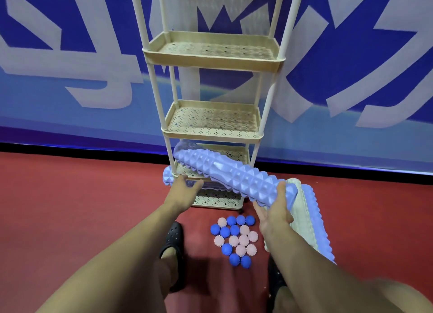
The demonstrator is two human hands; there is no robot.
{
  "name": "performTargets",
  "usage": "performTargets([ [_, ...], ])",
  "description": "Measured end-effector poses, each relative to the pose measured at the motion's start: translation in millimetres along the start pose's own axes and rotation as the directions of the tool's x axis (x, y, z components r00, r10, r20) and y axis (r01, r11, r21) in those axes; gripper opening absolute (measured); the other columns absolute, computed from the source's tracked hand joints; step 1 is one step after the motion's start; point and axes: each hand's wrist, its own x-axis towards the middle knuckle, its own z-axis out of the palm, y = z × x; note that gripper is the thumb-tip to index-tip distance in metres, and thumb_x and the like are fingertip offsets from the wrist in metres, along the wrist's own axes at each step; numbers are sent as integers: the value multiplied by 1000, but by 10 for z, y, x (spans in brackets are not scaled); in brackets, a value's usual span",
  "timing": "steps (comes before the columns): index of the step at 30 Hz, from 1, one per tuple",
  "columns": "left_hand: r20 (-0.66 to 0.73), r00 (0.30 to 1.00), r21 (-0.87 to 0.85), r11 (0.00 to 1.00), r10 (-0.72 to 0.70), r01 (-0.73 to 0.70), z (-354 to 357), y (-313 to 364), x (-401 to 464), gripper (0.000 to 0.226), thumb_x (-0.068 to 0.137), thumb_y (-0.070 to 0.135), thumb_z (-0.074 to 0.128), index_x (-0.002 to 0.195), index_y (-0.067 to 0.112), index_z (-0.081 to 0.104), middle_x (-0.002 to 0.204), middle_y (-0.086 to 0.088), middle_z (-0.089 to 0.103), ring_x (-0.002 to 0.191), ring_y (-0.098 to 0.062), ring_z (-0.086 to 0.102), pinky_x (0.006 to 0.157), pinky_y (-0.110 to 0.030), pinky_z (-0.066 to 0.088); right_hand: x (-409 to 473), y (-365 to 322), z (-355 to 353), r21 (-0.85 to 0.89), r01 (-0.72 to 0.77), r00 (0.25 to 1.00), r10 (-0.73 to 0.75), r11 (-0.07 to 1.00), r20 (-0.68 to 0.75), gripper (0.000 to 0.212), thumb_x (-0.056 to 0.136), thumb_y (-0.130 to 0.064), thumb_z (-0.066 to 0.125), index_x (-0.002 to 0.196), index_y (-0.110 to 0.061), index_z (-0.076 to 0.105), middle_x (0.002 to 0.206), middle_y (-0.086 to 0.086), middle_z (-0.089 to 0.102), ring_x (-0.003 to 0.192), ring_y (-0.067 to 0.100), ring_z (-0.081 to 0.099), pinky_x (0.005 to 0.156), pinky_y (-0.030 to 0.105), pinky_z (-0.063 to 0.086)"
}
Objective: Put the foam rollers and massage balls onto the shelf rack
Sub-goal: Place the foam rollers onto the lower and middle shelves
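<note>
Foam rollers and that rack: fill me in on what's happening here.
A person is loading a tiered shelf rack. The right hand grips the near end of a long purple foam roller, angling its far end into a lower tier. The left hand reaches, fingers spread, toward another purple roller lying across a low tier. More rollers and a cluster of blue and pink massage balls wait on the red floor. The upper tiers hold nothing.

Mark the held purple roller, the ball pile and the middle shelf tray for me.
Purple roller [234,172]: head view, middle of its ridged body.
Ball pile [236,239]: head view, a pink ball near the pile's centre.
Middle tray [210,134]: head view, its front rim.
</note>
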Motion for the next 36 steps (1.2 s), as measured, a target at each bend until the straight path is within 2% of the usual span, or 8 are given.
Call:
performTargets([
  [6, 86, 971, -443, 864, -224, 239, 320, 24, 430, 88, 70, 75, 65, 135, 15, 52, 125, -2, 60, 105, -20, 61, 84, -43, 56, 303, 287, 361, -41, -31, 999, 33, 999, 38, 102, 58, -60, 92, 134, -8, 47, 118, 7, 68, 94, 19, 74, 77, 36, 64],
  [11, 255, 936, -703, 619, -241, 351, 592, 247, 800, 46, 85, 64, 65, 104, 22, 61, 110, -5, 67, 101, -21, 63, 95, -41, 51, 561, 464, 629, -104, -1, 986, 19, 995, 168, 71, 74, -47, 87, 126, -7, 61, 113, 5, 75, 95, 18, 75, 77, 36, 63],
  [14, 242, 939, -803, 493, -244, 334, 677, 387, 1084, 56, 82, 61, 70, 112, 14, 62, 103, -7, 70, 93, -23, 69, 86, -41, 58, 731, 526, 782, -166, 18, 965, 26, 986, 260, 63, 82, -46, 80, 131, -11, 61, 116, 4, 75, 98, 17, 75, 90, 38, 60],
  [20, 218, 926, -881, 347, -307, 322, 775, 147, 1569, 66, 73, 59, 80, 117, 13, 62, 111, -9, 73, 99, -26, 70, 90, -48, 58, 1127, 668, 855, -275, 33, 920, 79, 961, 384, 65, 84, -51, 77, 141, -28, 55, 125, -3, 72, 112, 19, 71, 87, 31, 56],
  [25, 223, 920, -877, 347, -321, 333, 775, -69, 1733, 63, 80, 50, 77, 128, 13, 59, 118, -12, 71, 108, -31, 66, 98, -50, 53, 1289, 730, 845, -319, 37, 897, 109, 947, 427, 54, 89, -49, 72, 137, -29, 59, 124, -6, 73, 115, 15, 69, 103, 32, 50],
  [30, 184, 932, -895, 338, -311, 290, 776, -130, 1761, 43, 89, 42, 71, 118, 10, 62, 114, -11, 72, 109, -32, 65, 102, -53, 50, 1283, 764, 811, -417, 60, 907, 125, 907, 403, 53, 87, -56, 70, 134, -33, 60, 122, -9, 72, 116, 16, 67, 89, 29, 53],
  [33, 131, 933, -912, 328, -335, 246, 743, -122, 1772, 32, 92, 35, 70, 108, 8, 63, 108, -11, 73, 104, -30, 68, 101, -54, 51, 1258, 723, 824, -457, 205, 925, -19, 865, 379, 37, 91, -41, 73, 123, -41, 54, 126, -9, 67, 109, 6, 65, 84, 25, 50],
  [36, 73, 938, -927, 324, -339, 189, 720, -118, 1771, 31, 93, 30, 69, 113, 8, 61, 109, -10, 73, 102, -27, 69, 99, -54, 52, 1312, 590, 862, -581, 414, 893, -188, 701, 409, 86, 86, -41, 79, 155, -30, 27, 154, -5, 37, 124, 4, 46, 97, 25, 37],
])
